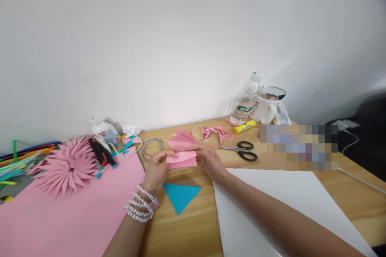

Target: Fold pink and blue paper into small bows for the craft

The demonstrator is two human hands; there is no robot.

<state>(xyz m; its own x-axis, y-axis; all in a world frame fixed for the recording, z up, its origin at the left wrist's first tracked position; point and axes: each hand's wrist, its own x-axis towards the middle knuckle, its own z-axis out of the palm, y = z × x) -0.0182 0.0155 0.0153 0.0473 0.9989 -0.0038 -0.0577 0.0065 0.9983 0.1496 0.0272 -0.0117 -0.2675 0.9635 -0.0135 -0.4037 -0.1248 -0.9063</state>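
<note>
Right forearm [271, 213] and left forearm [129, 229] enter from the lower edge and converge on the folded pink paper [181, 160], which is held just above the wooden table [189, 229], near the middle of the view. Left hand [158, 170]: fingers closed on the left end of the paper. Right hand [211, 161]: fingers bent around the right end, gripping it. A bracelet [141, 204] of pearl-like beads circles the left wrist in several rows.

Just below the hands lies a blue paper triangle [181, 196], one corner toward the camera. Directly behind them rests a pink paper sheet [182, 139]. Metal rings [153, 139] lie behind the left hand; black-handled scissors [238, 149] lie behind and to the right of the right hand. Beyond are folded pink pieces [223, 133], beside a single ring, and a yellow tube [244, 127].

Left side: a large pink sheet [87, 225] carries pleated pink starbursts [70, 168], with markers [102, 152] beside them. Right side: a white sheet [280, 204] extends beneath the right forearm. Rear: an upright clear bottle [245, 100] stands next to a white mug [262, 109], near the wall [181, 48].
</note>
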